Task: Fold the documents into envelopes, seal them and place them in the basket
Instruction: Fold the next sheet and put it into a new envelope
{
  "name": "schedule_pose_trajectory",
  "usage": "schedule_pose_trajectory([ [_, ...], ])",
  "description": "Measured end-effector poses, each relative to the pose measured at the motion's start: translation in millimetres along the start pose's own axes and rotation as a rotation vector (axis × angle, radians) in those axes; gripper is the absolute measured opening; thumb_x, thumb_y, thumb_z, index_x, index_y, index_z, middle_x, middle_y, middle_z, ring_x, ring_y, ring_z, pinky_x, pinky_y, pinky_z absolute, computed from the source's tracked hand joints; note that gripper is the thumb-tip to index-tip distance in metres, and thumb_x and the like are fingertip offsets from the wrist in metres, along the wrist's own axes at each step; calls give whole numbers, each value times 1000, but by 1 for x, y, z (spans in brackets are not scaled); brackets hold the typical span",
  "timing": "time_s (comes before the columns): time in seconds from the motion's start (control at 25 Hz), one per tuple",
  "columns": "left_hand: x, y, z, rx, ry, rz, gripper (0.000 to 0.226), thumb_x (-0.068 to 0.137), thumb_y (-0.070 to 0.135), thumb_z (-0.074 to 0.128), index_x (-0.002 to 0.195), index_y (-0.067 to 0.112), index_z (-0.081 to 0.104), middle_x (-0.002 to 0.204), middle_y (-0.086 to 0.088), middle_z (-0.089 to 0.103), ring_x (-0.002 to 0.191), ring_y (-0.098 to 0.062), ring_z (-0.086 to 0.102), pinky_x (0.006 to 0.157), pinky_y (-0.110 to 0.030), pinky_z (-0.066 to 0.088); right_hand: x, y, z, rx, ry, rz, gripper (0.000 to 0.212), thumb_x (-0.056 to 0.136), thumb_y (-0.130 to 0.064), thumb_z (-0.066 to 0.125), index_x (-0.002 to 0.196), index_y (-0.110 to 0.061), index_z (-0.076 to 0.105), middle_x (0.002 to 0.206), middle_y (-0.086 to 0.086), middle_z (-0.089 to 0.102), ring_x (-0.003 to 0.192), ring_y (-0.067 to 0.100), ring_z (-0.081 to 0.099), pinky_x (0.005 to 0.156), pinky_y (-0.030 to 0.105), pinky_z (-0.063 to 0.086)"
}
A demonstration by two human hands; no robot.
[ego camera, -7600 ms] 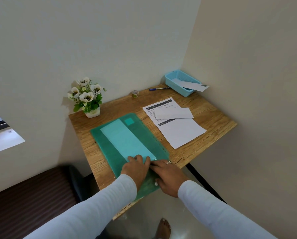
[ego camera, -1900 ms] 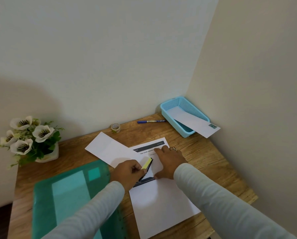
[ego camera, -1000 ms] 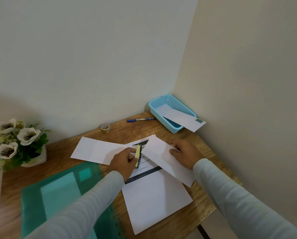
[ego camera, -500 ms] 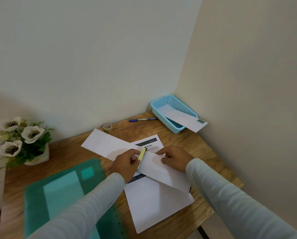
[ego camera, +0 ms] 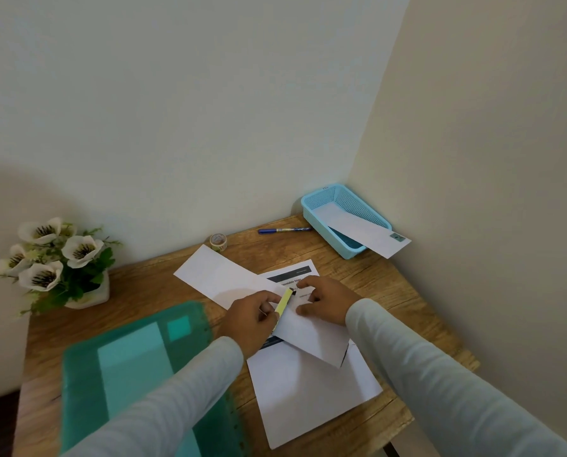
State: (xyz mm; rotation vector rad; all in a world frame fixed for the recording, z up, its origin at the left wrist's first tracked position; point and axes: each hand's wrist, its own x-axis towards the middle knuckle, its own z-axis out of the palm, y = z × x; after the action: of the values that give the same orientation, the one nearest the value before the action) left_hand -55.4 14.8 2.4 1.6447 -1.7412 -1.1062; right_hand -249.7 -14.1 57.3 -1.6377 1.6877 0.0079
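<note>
A small home-office corner: wooden desk (ego camera: 150, 291) against plain walls (ego camera: 209, 110), potted flowers (ego camera: 58, 258), green folder (ego camera: 87, 374), pen (ego camera: 283, 230).

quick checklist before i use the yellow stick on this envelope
1. Left hand grips the yellow stick, dark tip pointing at the paper: ok.
2. Right hand rests on the envelope, steadying it: ok.
3. Document already inside that envelope: cannot tell. A printed sheet lies flat and unfolded underneath it.
4. Flap exposed and ready: cannot tell, the hands cover that end.
5. Basket has room: ok. It holds only a stamped envelope, which pokes out over the rim.
6. Spare envelope within reach: ok, flat on the table beside the left hand.
</note>
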Motion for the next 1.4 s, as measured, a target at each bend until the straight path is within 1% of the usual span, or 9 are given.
schedule_pose_trajectory([
  [0.12,0,-7,-2,11,25,-30,25,96,14,67,107,36,65,88,9,66,86,-16,66,87,-30,58,-7,16,-13,-11,-118,113,59,88,-30,79,141,-32,52,130,1,56,111,22,61,93,31,54],
  [0.24,0,-11,-1,23,32,-47,23,96,13,66,113,29,69,87,7,65,85,-16,65,87,-32,59,-15,33,-19,43,-185,166,52,87,-18,80,133,-27,58,125,1,58,97,24,71,91,36,61],
  [0.44,-5,-4,2,4,0,2,25,96,12,67,110,34,66,85,7,67,79,-11,64,72,-16,51,-11,30,-12,137,-74,130,45,86,-16,81,124,-30,61,117,0,61,77,16,67,80,30,60],
  [0.64,-10,11,5,-10,-14,43,27,95,13,68,109,36,65,87,9,66,80,-10,61,69,-11,47,0,6,8,452,18,68,40,87,-4,78,120,-21,62,110,9,64,61,17,69,63,31,63],
  [0.72,-11,12,2,-17,-4,34,26,95,14,68,110,35,64,88,10,65,81,-9,61,70,-11,47,-4,3,9,597,18,65,43,86,4,75,121,-17,60,111,17,66,65,21,73,64,35,64],
  [0.88,-8,9,-3,-19,29,18,27,95,14,69,111,34,64,88,10,65,84,-13,62,80,-25,56,-12,11,6,757,-7,111,50,82,14,72,123,-10,60,108,23,71,80,31,77,70,38,65],
  [1.04,-7,22,1,-45,30,66,26,94,14,69,114,31,67,86,11,65,83,-11,62,80,-27,57,-15,11,7,759,-21,125,41,84,9,73,118,-10,61,95,16,77,77,27,77,69,36,65],
  [1.28,-8,44,2,-125,49,136,26,94,12,69,113,30,70,85,8,68,81,-13,67,76,-23,59,-16,-4,3,642,61,54,19,92,-11,73,108,-13,63,98,13,77,72,19,74,68,34,62],
  [1.4,-6,59,-9,-219,57,146,27,94,12,69,111,33,70,85,5,68,82,-14,69,72,-25,61,-21,-9,0,666,136,-41,11,99,-22,65,104,-12,65,97,13,76,73,21,73,73,41,62],
])
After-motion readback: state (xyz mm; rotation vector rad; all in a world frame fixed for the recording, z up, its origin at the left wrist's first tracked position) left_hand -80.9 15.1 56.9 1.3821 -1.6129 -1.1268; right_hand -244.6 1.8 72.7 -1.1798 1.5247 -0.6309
